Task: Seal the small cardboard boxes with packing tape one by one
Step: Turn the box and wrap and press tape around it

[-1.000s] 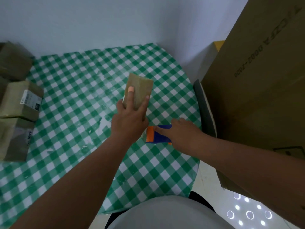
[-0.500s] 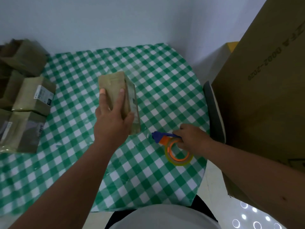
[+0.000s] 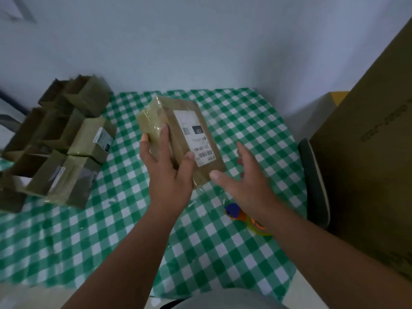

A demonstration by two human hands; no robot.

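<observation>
1. Head view, versus a moment back: small brown cardboard box with a white shipping label (image 3: pixel 178 139) lifted clear of the green-and-white checked tablecloth (image 3: pixel 234 121) and turned label-up; glossy tape already over its near end.
2. Left hand (image 3: pixel 169 175) gripping that box, fingers on the left face, thumb curled over the labelled face.
3. Right hand (image 3: pixel 247 184) let go of the orange-and-blue tape dispenser (image 3: pixel 247 219), now fingers spread wide, holding nothing, just beside the box's lower corner.
4. Dispenser lying on the cloth, partly under the right wrist.
5. Judged meaning: taping of this box probably finished, or a turn pending for another seam.
6. Stack of brown cardboard boxes (image 3: pixel 66 148) at left: nearer ones closed and labelled, rear ones open-topped; contents too dark to tell.
7. Large brown carton (image 3: pixel 367 152) at right, closed; contents hidden.
</observation>
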